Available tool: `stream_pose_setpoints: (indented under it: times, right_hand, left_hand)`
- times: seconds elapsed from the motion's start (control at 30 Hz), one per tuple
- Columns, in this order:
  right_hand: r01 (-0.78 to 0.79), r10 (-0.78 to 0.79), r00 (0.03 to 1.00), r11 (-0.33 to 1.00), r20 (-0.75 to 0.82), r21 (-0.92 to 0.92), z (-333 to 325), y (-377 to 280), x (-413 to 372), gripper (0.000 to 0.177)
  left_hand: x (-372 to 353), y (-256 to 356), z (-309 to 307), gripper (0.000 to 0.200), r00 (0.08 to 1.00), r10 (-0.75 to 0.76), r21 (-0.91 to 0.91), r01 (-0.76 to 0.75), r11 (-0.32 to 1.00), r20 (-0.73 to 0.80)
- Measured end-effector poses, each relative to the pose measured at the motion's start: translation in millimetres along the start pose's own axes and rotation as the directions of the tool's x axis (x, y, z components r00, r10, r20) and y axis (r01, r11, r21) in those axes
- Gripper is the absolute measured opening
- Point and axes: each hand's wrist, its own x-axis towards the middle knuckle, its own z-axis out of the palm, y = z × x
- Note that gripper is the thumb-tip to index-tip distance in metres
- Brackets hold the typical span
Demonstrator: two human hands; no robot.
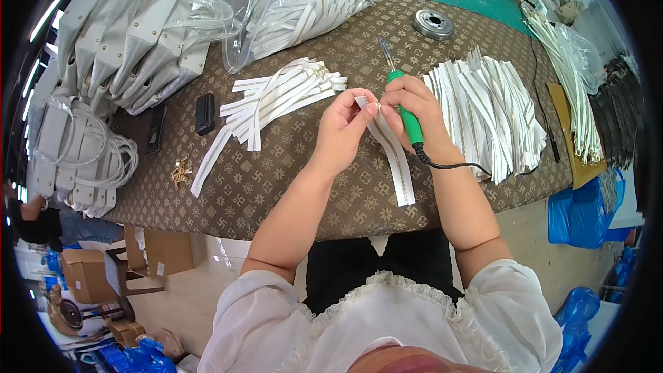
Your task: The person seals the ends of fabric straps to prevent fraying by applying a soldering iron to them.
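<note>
A white zipper strip [395,159] hangs down from between my two hands over the table's front part. My left hand [343,126] is closed, pinching the strip's upper end between thumb and fingers. My right hand [421,112] is closed around a green-handled soldering iron [410,116], its metal tip pointing up and away from me. A black cord runs from the handle's lower end to the right. The thumb and a finger of this hand also meet at the zipper's end, close to my left fingertips. Whatever small part may be between them is hidden.
Loose zipper strips [276,97] lie left of my hands; a thick row of zippers [487,117] lies right. Small gold pieces [181,170] and a black case [205,114] sit left. Behind are a bag of strips [304,10], a metal disc [434,24] and grey bags [131,34].
</note>
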Motion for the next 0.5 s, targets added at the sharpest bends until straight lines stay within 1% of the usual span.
stream_pose_setpoints:
  times: [0.03, 0.13, 0.2, 0.3, 0.33, 0.4, 0.43, 0.5]
  right_hand:
    - [-0.004, 0.005, 1.0, 1.0, -0.007, 0.009, 1, 0, 0, 0.017]
    - [-0.024, 0.023, 0.999, 1.0, 0.022, 0.02, -1, -1, 1, 0.016]
    - [-0.034, 0.033, 0.999, 0.999, 0.039, 0.027, -1, 0, 1, 0.016]
    - [-0.059, 0.058, 0.998, 0.997, 0.023, 0.055, 0, 1, 0, 0.012]
    - [-0.059, 0.058, 0.998, 0.997, 0.025, 0.056, 0, 1, -1, 0.012]
    - [-0.138, 0.134, 0.99, 0.979, 0.039, 0.149, -2, 1, -1, 0.011]
    - [-0.178, 0.171, 0.984, 0.965, 0.049, 0.194, -2, 0, -1, 0.01]
    - [-0.19, 0.181, 0.982, 0.963, 0.062, 0.193, -1, 1, -1, 0.01]
  left_hand:
    - [0, -1, 1, 0.007, 1.0, 0.0, 0.0, 0.0, 1.0, -0.001]
    - [-1, -4, 2, 0.009, 0.995, 0.085, 0.19, -0.073, 0.979, -0.058]
    - [-1, -4, 0, 0.01, 0.995, 0.088, 0.206, -0.075, 0.976, -0.054]
    - [-1, -1, 0, 0.015, 0.995, 0.09, 0.237, -0.077, 0.968, -0.043]
    - [-1, 5, 4, 0.018, 0.994, 0.089, 0.15, -0.079, 0.986, -0.063]
    - [-1, 13, 10, 0.026, 0.991, 0.082, -0.027, -0.085, 0.996, -0.103]
    - [-1, 13, 9, 0.026, 0.991, 0.082, -0.028, -0.086, 0.996, -0.106]
    - [-2, 13, 7, 0.033, 0.992, 0.027, -0.151, -0.045, 0.988, -0.122]
